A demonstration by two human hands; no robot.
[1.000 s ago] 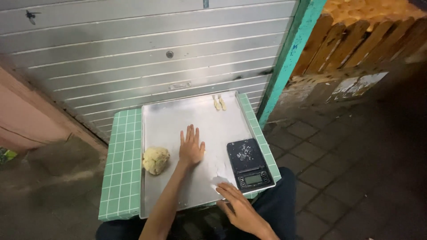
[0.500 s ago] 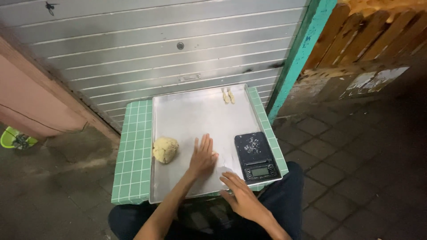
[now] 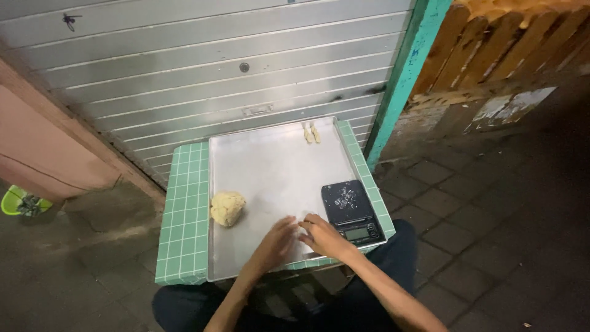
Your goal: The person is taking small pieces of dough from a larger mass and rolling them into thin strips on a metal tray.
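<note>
My left hand (image 3: pixel 276 241) hovers low over the front of a metal tray (image 3: pixel 270 154), fingers spread and blurred by motion. My right hand (image 3: pixel 321 235) rests beside it with fingers bent down on the tray; whether they pinch anything is hidden. The two hands almost touch. A pale yellow dough lump (image 3: pixel 227 208) sits on the tray to the left of my left hand. A black digital scale (image 3: pixel 351 212) dusted with flour stands just right of my right hand. Two small dough pieces (image 3: pixel 311 133) lie at the tray's far right corner.
The tray covers a small green tiled table (image 3: pixel 183 221) set against a grey roller shutter (image 3: pixel 215 74). A teal post (image 3: pixel 405 74) and a wooden fence (image 3: pixel 491 49) stand to the right. A green bowl (image 3: pixel 21 201) lies on the dark paving at left.
My left hand has pulled back from the tray's middle toward the front edge. My right hand has come up from my lap onto the tray beside it.
</note>
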